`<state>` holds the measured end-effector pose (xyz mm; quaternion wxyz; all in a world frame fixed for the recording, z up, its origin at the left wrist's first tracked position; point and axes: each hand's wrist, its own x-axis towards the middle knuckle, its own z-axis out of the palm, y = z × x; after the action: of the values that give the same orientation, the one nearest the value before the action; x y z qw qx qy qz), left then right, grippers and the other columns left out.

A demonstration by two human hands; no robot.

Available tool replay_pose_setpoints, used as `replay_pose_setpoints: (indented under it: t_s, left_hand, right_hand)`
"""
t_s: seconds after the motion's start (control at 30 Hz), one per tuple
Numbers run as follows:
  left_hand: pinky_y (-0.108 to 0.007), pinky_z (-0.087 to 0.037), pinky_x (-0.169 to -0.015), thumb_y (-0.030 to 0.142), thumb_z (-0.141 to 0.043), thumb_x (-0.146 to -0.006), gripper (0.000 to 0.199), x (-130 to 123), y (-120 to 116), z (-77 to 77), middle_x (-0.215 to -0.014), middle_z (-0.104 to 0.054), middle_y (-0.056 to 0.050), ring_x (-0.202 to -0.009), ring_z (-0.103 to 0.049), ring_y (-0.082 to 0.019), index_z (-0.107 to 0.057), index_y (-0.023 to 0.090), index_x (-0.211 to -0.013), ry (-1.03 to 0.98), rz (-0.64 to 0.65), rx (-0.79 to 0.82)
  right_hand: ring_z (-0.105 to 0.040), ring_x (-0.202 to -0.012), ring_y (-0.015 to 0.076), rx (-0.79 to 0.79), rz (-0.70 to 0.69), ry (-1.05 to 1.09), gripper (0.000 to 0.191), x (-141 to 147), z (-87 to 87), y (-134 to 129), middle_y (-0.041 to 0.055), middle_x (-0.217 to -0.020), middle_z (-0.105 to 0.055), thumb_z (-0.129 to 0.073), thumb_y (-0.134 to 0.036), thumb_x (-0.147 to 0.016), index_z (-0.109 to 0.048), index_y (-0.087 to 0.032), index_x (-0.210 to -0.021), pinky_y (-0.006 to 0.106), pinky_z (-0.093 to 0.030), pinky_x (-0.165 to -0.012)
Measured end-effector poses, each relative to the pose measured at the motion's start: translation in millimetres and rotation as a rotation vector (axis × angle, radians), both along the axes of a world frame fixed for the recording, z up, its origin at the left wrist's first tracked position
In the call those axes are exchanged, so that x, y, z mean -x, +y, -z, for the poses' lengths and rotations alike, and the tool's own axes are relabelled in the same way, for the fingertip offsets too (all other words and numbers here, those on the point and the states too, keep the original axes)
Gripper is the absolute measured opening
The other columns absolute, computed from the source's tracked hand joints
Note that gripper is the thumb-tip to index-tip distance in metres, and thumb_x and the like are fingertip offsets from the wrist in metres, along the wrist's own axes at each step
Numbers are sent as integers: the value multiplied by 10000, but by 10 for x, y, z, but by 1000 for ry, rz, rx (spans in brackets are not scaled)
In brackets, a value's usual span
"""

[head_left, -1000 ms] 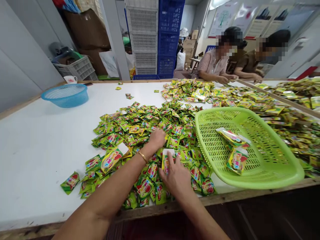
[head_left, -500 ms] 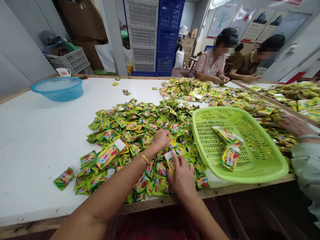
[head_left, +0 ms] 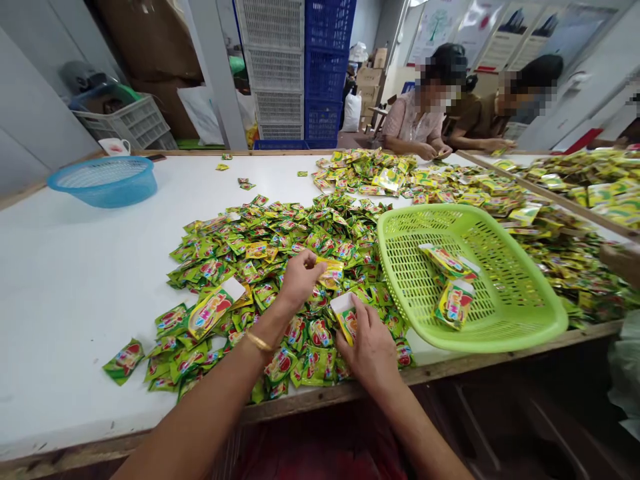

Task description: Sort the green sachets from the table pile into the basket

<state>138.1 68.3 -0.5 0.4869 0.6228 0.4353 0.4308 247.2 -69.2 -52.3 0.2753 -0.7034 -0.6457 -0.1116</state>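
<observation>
White counter (head_left: 60, 280) | left fingers (head_left: 311, 264) pinch yellow sachet (head_left: 332, 272) | right fingers (head_left: 362, 315) grasp carton (head_left: 346, 321) at sachet's 5 o'clock | risk: loosened pinch could drop sachet onto green heap (head_left: 260, 233)

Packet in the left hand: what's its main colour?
The packet is mostly yellow; the head view shows it.

Single head-worn view; facing forward and down, close over the white table (head_left: 75, 300)
</observation>
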Motion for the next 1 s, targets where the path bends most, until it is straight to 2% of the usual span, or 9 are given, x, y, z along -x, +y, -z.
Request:
replay_pose_setpoints:
  t_s: [0.1, 0.17, 0.4, 0.47, 0.57, 0.63, 0.73, 0.87, 1.0]
  left_hand:
    - [-204, -332, -515, 325, -594, -646, 219, 196, -144, -8, -584, -438, 65, -527, -413, -80, -429, 182, -663, -3, 163, 144]
    - [-202, -313, -497, 337, -586, -636, 227, 284, -194, 25, -573, -426, 67, -512, -396, -79, -419, 185, -662, 34, 197, 155]
    - [-216, -294, -547, 216, -513, -722, 129, 299, -268, 18, -582, -400, 57, -555, -359, -83, -424, 180, -637, 257, 37, -207]
    - [-219, -338, -584, 195, -507, -750, 29, 296, -338, -8, -644, -478, 41, -586, -411, -91, -502, 179, -727, 290, 20, -267]
    - [-240, -408, -664, 180, -522, -767, 242, 358, -403, -19, -816, -612, -6, -665, -501, -115, -592, 187, -998, 332, 38, -302]
    - [-262, -432, -718, 178, -529, -774, 262, 438, -393, -29, -858, -650, -31, -707, -534, -132, -640, 185, -1011, 394, 115, -332]
    - [-273, -430, -756, 161, -525, -779, 186, 577, -323, -98, -764, -656, -30, -719, -553, -140, -707, 187, -806, 475, 302, -377]
    - [-242, -409, -680, 160, -540, -782, 193, 695, -240, -271, -697, -643, -24, -656, -546, -121, -725, 189, -739, 531, 552, -359]
    - [-222, -393, -651, 125, -551, -748, 190, 676, -241, -386, -680, -647, -21, -634, -546, -110, -714, 178, -665, 562, 664, -311]
  right_hand:
    - [-570, -919, 274, 25, -24, -40, 677, -8, -8, 28, 165, -1108, -561, -525, -251, -796, -298, -92, -1413, 403, -502, -750]
    - [-567, -922, 273, 24, -77, -57, 721, 23, -20, 40, 170, -1123, -552, -512, -254, -797, -239, -90, -1444, 395, -505, -741]
    - [-551, -1013, 284, -1, -216, 43, 737, 269, -35, 55, 187, -1179, -532, -496, -250, -799, -201, -70, -1449, 394, -517, -786]
    - [-553, -1028, 280, -10, -207, 130, 764, 296, -30, 74, 190, -1198, -527, -499, -245, -793, -168, -67, -1458, 393, -520, -795]
    - [-557, -1039, 273, -21, -207, 199, 796, 261, -17, 102, 177, -1199, -536, -517, -245, -776, -154, -84, -1466, 403, -518, -821]
    - [-553, -1049, 277, -19, -232, 178, 796, 209, -11, 112, 173, -1194, -545, -529, -247, -764, -178, -85, -1461, 418, -510, -847]
    - [-545, -1062, 279, -13, -287, 107, 792, 147, -18, 115, 165, -1192, -556, -544, -240, -742, -220, -85, -1447, 431, -494, -883]
    - [-548, -1020, 265, -11, -362, 28, 809, 155, -62, 110, 146, -1159, -575, -577, -225, -709, -248, -85, -1435, 406, -493, -868]
    - [-544, -969, 261, -49, -421, -61, 787, 202, -91, 102, 149, -1110, -588, -576, -234, -732, -249, -51, -1424, 385, -492, -816]
